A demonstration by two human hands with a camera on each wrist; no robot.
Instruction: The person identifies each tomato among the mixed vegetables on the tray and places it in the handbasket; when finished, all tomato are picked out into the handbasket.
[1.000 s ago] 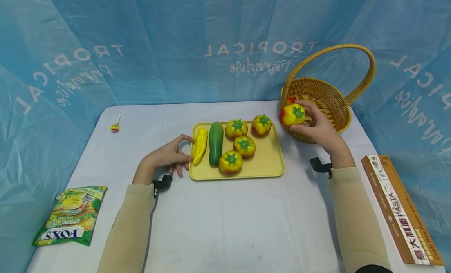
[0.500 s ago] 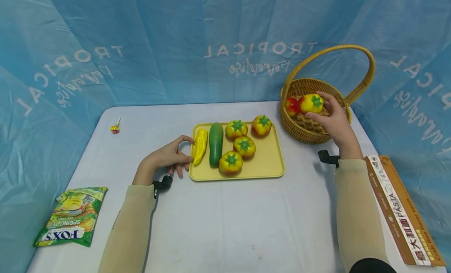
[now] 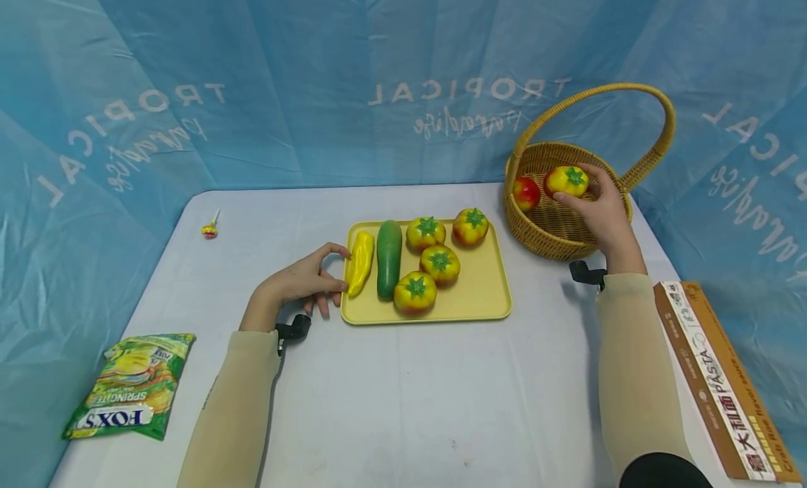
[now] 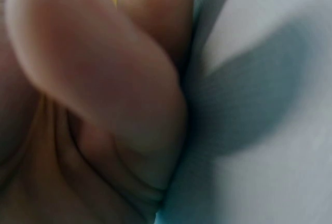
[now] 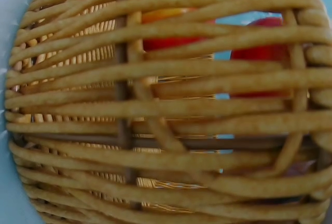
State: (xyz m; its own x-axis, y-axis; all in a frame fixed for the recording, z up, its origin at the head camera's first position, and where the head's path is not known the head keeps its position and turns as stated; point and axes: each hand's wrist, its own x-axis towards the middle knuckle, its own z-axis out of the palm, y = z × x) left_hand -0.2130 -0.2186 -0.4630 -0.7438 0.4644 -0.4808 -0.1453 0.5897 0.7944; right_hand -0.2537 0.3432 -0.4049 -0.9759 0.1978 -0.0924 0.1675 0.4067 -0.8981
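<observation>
My right hand [image 3: 607, 211] holds a yellow-and-red persimmon [image 3: 567, 180] between thumb and fingers, inside the wicker basket [image 3: 555, 248]. To its left a red fruit [image 3: 527, 193] lies in the basket. Woven basket side [image 5: 155, 89] fills the right wrist view, with red and yellow showing through its gaps. My left hand [image 3: 296, 281] rests at the left rim of the yellow tray [image 3: 476, 292], thumb and forefinger touching it beside a long yellow pepper [image 3: 361, 264]. A green cucumber [image 3: 389, 260] and several persimmons [image 3: 440, 265] sit on the tray. Fingers and tablecloth fill the left wrist view.
The basket's tall handle [image 3: 592, 90] arches above my right hand. A pasta box [image 3: 725, 379] lies along the right table edge. At the left are a green snack bag [image 3: 129, 386] and a small lollipop [image 3: 210, 229]. Blue cloth [image 3: 302, 89] hangs behind the table.
My right hand has carried the persimmon rightward from the basket's left rim into the basket, uncovering the red fruit. My left hand has stayed at the tray's edge.
</observation>
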